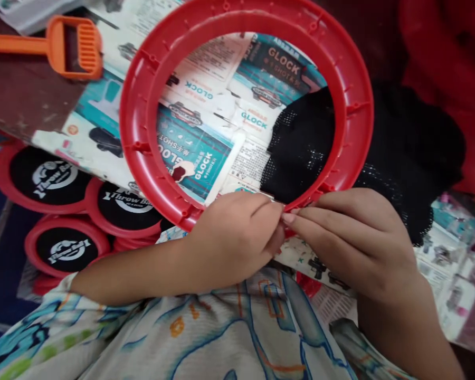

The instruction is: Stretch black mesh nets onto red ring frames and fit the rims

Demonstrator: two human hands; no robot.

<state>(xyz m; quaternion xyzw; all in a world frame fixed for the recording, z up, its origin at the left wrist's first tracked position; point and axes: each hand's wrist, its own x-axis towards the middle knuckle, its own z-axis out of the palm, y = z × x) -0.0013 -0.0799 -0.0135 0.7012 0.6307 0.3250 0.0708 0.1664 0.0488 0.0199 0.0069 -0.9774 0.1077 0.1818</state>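
A large red plastic ring (140, 148) lies with its ribbed, pegged side up. My left hand (237, 237) is closed at the ring's near rim, thumb and fingers tucked in. Right beside it, my right hand (364, 237) pinches the same part of the rim, and the fingertips of both hands nearly meet. Whatever small piece may be between the fingertips is hidden. Black mesh fabric (407, 142) is bunched at the ring's right side, passing under the rim and showing inside the opening.
Printed cardboard (206, 68) covers the work surface beneath the ring. An orange plastic tool (55, 47) with a slotted head lies at the upper left. Several red-rimmed black discs (67, 250) are stacked at the lower left. More red plastic parts (439, 47) sit at the upper right.
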